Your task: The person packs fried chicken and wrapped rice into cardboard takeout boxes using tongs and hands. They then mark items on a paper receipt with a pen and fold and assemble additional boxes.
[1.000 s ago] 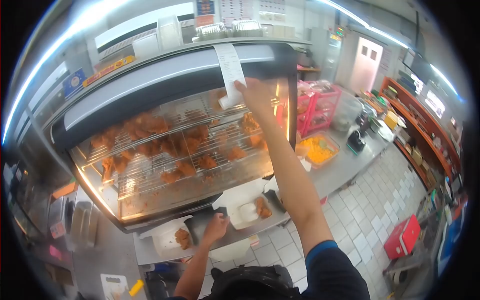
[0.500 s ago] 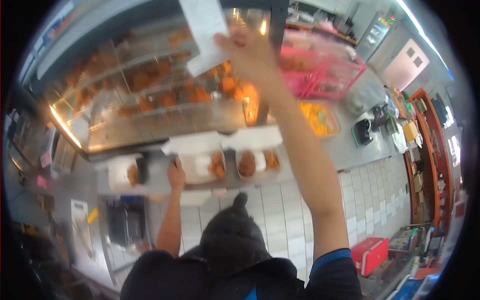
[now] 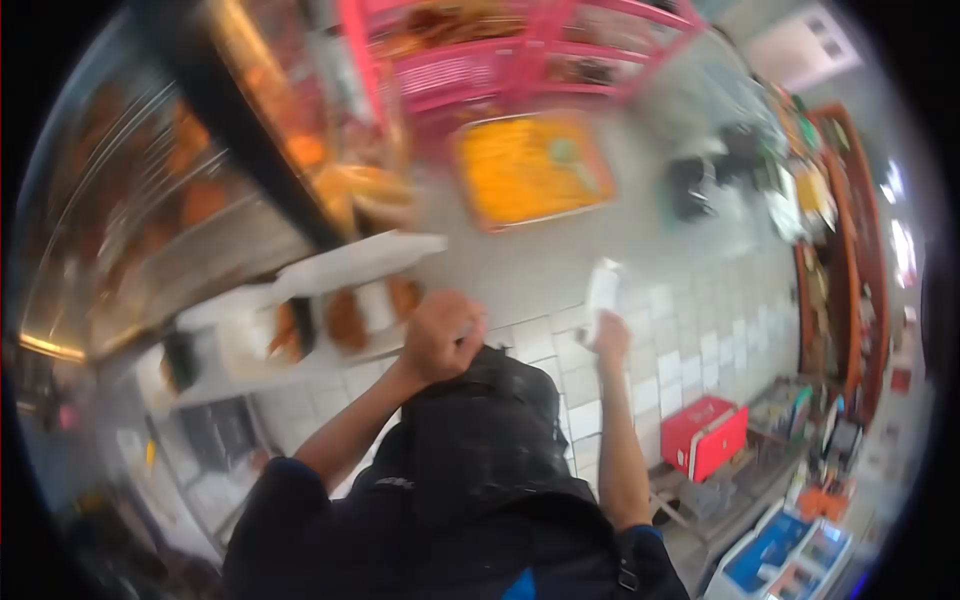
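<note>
My right hand (image 3: 610, 338) is closed around the lower end of a white paper slip (image 3: 602, 285), which looks like a receipt; blur hides any print. Out in front of my chest, my left hand (image 3: 445, 335) is curled into a fist, and whatever may be inside cannot be made out. Just left of that fist stands an open takeaway box (image 3: 365, 262) with its lid up, holding browned food and something white. Another open box (image 3: 250, 325) with similar food is further left.
A glass food warmer (image 3: 270, 140) fills the left side. Behind the counter (image 3: 500, 260) edge sit a tray of yellow food (image 3: 515, 165) with a green utensil, and a pink rack (image 3: 520, 60). A red cooler box (image 3: 703, 437) is at the lower right.
My view has turned right. The right hand has brought the paper slip down from in front of the warmer. My left hand has left the boxes and come up, curled.
</note>
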### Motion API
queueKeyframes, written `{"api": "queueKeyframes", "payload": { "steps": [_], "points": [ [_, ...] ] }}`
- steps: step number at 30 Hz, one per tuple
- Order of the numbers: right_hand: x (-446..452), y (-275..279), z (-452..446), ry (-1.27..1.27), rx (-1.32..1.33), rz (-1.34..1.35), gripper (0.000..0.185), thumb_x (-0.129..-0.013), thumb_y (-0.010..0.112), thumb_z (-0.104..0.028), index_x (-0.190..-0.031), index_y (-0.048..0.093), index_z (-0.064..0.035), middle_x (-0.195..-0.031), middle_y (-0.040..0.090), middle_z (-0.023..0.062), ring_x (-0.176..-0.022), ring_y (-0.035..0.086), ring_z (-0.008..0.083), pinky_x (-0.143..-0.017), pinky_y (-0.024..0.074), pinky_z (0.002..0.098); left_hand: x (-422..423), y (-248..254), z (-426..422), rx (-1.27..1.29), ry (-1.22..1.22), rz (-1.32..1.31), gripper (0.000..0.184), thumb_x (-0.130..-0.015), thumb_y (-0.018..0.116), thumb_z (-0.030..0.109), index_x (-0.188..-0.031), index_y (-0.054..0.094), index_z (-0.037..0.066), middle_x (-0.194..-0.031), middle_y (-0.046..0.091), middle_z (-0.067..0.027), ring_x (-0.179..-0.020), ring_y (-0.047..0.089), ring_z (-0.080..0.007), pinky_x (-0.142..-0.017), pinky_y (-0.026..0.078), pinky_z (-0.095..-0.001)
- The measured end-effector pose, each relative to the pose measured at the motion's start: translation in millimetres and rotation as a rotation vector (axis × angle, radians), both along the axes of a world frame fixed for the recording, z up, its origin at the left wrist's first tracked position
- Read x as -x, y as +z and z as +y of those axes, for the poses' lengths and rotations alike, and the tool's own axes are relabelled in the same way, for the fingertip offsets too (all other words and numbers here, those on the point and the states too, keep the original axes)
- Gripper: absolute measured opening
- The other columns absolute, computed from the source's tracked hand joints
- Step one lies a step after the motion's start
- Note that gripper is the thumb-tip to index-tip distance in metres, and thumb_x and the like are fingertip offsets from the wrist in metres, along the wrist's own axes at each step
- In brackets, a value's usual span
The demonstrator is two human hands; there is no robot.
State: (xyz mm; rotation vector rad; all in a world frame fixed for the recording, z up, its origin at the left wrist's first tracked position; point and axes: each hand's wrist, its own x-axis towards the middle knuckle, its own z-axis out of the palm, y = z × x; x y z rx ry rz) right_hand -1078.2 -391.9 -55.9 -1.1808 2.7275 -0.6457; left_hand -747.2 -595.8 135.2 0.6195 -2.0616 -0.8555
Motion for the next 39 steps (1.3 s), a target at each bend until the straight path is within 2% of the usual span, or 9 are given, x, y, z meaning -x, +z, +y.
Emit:
{"api": "queueKeyframes", "payload": {
  "steps": [3, 6, 17, 19, 21, 25, 30, 36, 39],
  "points": [
    [3, 45, -35, -0.515, 0.156, -0.502, 0.035, -0.088, 0.062, -0.031, -0.099, 0.071, 0.0009, -0.093, 0.071, 0.0212, -0.087, 0.068, 0.0328, -0.08, 0.0512, 0.0426, 119, -46, 18, -0.123, -0.412, -0.014, 0.013, -0.085, 0.063, 0.012, -0.097, 0.065, 0.007, -0.093, 0.066, -0.0121, -0.088, 0.061, -0.0337, -0.077, 0.049, -0.0416],
    [51, 53, -51, -0.479, 0.062, -0.33, 0.033, -0.085, 0.063, -0.031, -0.096, 0.072, -0.0012, -0.092, 0.07, 0.023, -0.09, 0.068, 0.0364, -0.08, 0.0511, 0.0448, 220, -82, 28, -0.021, -0.533, -0.122, 0.022, -0.089, 0.06, 0.017, -0.109, 0.064, 0.009, -0.111, 0.064, -0.0119, -0.103, 0.059, -0.0315, -0.086, 0.047, -0.0424],
    [175, 83, -96, 0.356, -0.339, -0.438, 0.034, -0.082, 0.065, -0.036, -0.09, 0.067, -0.0026, -0.087, 0.067, 0.0223, -0.086, 0.065, 0.0403, -0.076, 0.0506, 0.0469, 351, -107, 43, -0.142, 0.471, -0.55, 0.068, -0.081, 0.069, 0.023, -0.139, 0.04, 0.003, -0.133, 0.049, -0.0191, -0.125, 0.045, -0.035, -0.099, 0.036, -0.0486],
    [181, 88, -90, 0.338, -0.15, -0.576, 0.033, -0.084, 0.066, -0.034, -0.088, 0.067, -0.0021, -0.085, 0.067, 0.0212, -0.084, 0.065, 0.0396, -0.074, 0.0502, 0.046, 369, -87, 52, -0.279, 0.517, -0.599, 0.075, -0.08, 0.07, 0.02, -0.143, 0.033, 0.003, -0.127, 0.052, -0.0214, -0.117, 0.051, -0.038, -0.094, 0.04, -0.048],
    [190, 82, -82, 0.408, -0.141, -0.599, 0.032, -0.085, 0.067, -0.033, -0.086, 0.066, -0.0018, -0.081, 0.068, 0.0198, -0.08, 0.066, 0.0384, -0.071, 0.0501, 0.0444, 395, -83, 50, -0.51, 0.348, 0.042, 0.061, -0.084, 0.063, 0.009, -0.14, 0.04, 0.007, -0.122, 0.053, -0.0231, -0.105, 0.057, -0.0417, -0.086, 0.044, -0.0483],
    [195, 77, -88, 0.306, -0.095, -0.761, 0.033, -0.087, 0.066, -0.033, -0.084, 0.065, -0.0008, -0.077, 0.068, 0.0189, -0.075, 0.066, 0.0365, -0.069, 0.0501, 0.0428, 429, -130, -36, -0.163, 0.2, -0.23, 0.05, -0.087, 0.056, 0.002, -0.135, 0.051, 0.015, -0.119, 0.057, -0.0225, -0.094, 0.06, -0.0421, -0.084, 0.048, -0.0446],
    [202, 64, -101, 0.248, -0.017, -0.552, 0.034, -0.088, 0.066, -0.034, -0.081, 0.064, -0.0004, -0.069, 0.066, 0.0184, -0.065, 0.064, 0.0378, -0.065, 0.0493, 0.0439, 441, -67, -17, 0.196, 0.504, -0.536, 0.053, -0.089, 0.057, 0.012, -0.141, 0.049, 0.021, -0.147, 0.041, -0.0168, -0.134, 0.041, -0.0354, -0.101, 0.037, -0.0489],
    [336, 155, -98, 0.103, 0.242, -0.39, 0.023, -0.096, 0.056, -0.027, -0.093, 0.064, -0.0057, -0.074, 0.067, 0.0139, -0.068, 0.065, 0.0331, -0.065, 0.0501, 0.0436, 414, -110, 17, 0.159, 0.414, -0.827, 0.058, -0.093, 0.052, 0.026, -0.148, 0.038, 0.016, -0.156, 0.033, -0.0055, -0.143, 0.032, -0.0215, -0.106, 0.028, -0.0469],
    [460, 146, -146, 0.121, 0.491, 0.212, 0.039, -0.097, 0.052, -0.019, -0.136, 0.052, -0.0107, -0.123, 0.055, 0.016, -0.115, 0.048, 0.0356, -0.098, 0.037, 0.0457, 412, -109, 21, 0.13, 0.431, -0.799, 0.057, -0.093, 0.051, 0.027, -0.148, 0.039, 0.015, -0.155, 0.035, -0.0034, -0.143, 0.032, -0.0187, -0.106, 0.025, -0.0447]
  ]
}}
